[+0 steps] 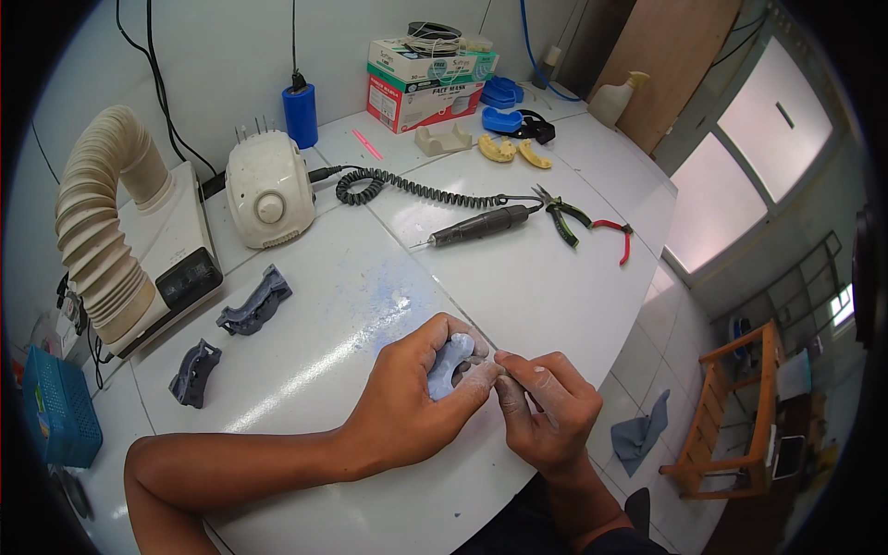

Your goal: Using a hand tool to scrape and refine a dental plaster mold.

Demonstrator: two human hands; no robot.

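My left hand (pixel 402 398) is closed around a light blue dental cast (pixel 448 363), curved like an arch, above the near part of the white table. Beside it, my right hand (pixel 555 407) has thumb and fingertips pinched together at the cast's right side. Whatever sits between those fingertips is hidden or too small to name. Pale dust coats the fingers of both hands. Two dark grey-blue arch-shaped pieces, one farther (pixel 257 302) and one nearer (pixel 195 374), lie to the left. Blue powder (pixel 379 301) is scattered on the tabletop just beyond my hands.
A black rotary handpiece (pixel 481 227) lies ahead, its coiled cord running to a white control box (pixel 270 190). Green-handled pliers (pixel 566 220) and a red-handled tool (pixel 618 237) are to its right. A ribbed hose (pixel 106 222) arches at left. Yellow casts (pixel 497 149) stand near stacked boxes (pixel 424 100).
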